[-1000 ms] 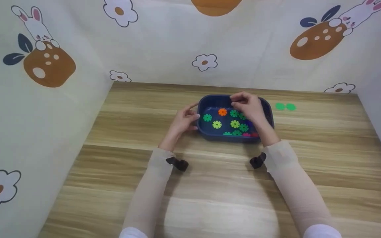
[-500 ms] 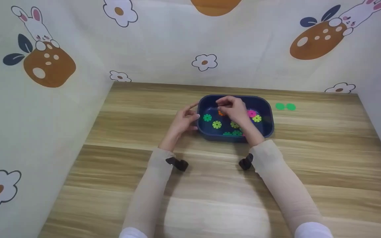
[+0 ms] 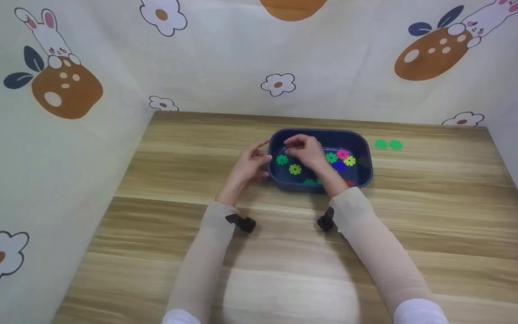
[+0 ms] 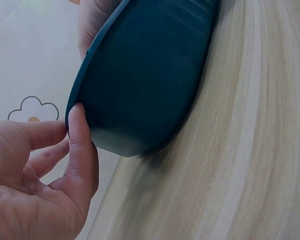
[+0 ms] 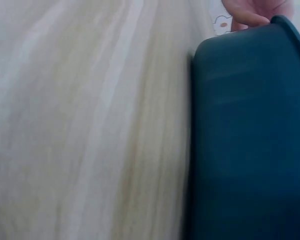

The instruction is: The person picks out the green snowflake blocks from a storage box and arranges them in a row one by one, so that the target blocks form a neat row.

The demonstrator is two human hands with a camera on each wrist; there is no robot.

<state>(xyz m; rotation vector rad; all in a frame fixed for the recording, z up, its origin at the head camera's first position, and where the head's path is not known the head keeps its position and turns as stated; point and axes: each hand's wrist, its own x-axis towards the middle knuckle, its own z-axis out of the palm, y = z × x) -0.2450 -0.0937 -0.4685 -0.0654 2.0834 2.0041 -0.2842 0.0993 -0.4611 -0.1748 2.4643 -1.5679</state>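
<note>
A dark blue plastic basin stands on the table with flower-shaped plastic discs in it. My left hand holds its left end; in the left wrist view the thumb and a finger meet at the rim. My right hand is over the basin's left half, its thumb and forefinger apart with nothing seen between them. Just left of those fingertips lies a green disc, with a yellow-green disc below. Right of the hand show a pink disc, a blue disc and others. Its wrist and palm cover some discs.
Two green discs lie side by side on the wooden table, right of the basin. A patterned cloth rises behind the table's back edge and along both sides.
The right hand has moved left across the basin, uncovering pink, yellow and blue discs at the right and covering the orange one. The left hand and basin have stayed put.
</note>
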